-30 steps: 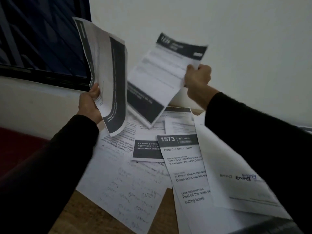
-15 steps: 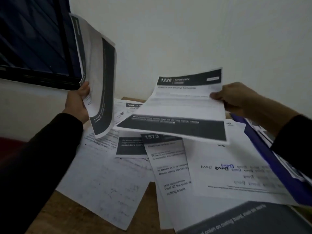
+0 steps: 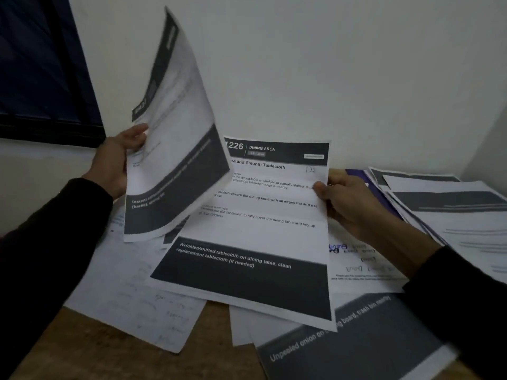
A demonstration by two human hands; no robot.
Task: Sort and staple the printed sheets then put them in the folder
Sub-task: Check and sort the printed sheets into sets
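Left hand (image 3: 115,163) pinching upright curled printed sheet (image 3: 175,149) by its edge, right hand (image 3: 348,204) gripping sheet 1226 "Dining Area" (image 3: 255,231) above loose sheets on wooden table (image 3: 90,349), purple folder (image 3: 384,196) just right.

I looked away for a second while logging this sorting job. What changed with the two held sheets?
The right hand swung the 1226 sheet down from upright to low over the loose papers, gripping its right edge. The left hand kept its upright sheet raised. Nothing was released.
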